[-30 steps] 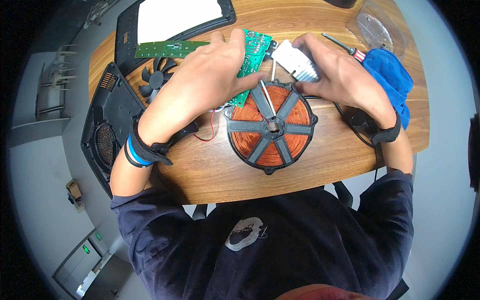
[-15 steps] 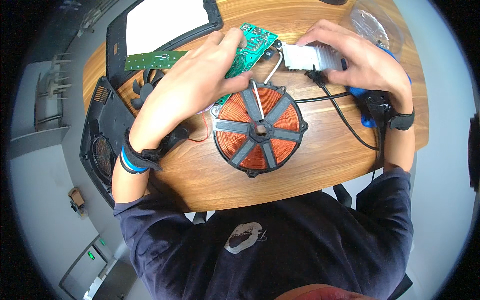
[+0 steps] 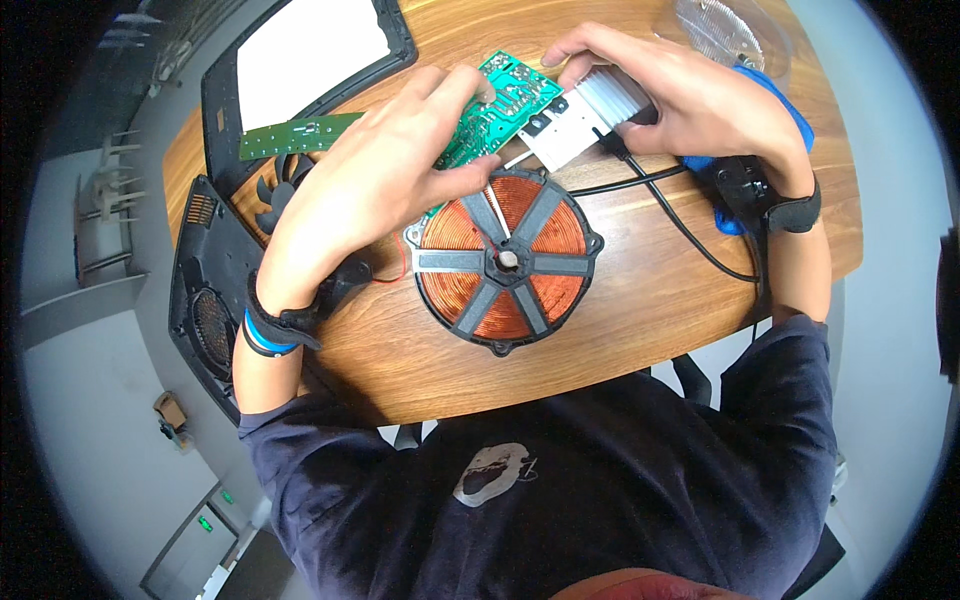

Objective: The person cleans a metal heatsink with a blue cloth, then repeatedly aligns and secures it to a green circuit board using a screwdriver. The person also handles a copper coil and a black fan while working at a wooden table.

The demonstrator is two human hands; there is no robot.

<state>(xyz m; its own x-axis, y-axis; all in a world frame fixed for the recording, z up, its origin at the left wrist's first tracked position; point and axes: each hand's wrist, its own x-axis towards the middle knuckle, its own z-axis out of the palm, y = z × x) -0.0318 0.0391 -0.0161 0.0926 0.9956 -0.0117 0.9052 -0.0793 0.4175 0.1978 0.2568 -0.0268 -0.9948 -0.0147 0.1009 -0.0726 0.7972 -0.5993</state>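
My left hand (image 3: pixel 415 150) is closed on a green circuit board (image 3: pixel 508 100), its soldered side up and tilted, with the thumb on the near edge. My right hand (image 3: pixel 650 90) grips a silver finned heat sink (image 3: pixel 612 103) between thumb and fingers. The heat sink's flat pale face (image 3: pixel 568 140) carries small black components and meets the board's right edge; whether they are joined I cannot tell. Just below lies a round copper coil (image 3: pixel 503 262) on a black spoked frame. A white lead (image 3: pixel 497 210) runs from the board area to the coil's centre.
At left lie a black housing (image 3: pixel 215 260) with a round grille, a small fan (image 3: pixel 278 190) and a narrow green board (image 3: pixel 298 136). A black frame with a white panel (image 3: pixel 310 50) is behind. On the right are a black cable (image 3: pixel 690 225), a blue cloth (image 3: pixel 728 222) and a clear plastic container (image 3: pixel 722 32).
The heat sink has turned and moved left and slightly down, against the board's edge. My right hand has moved left with it. My left hand still holds the board.
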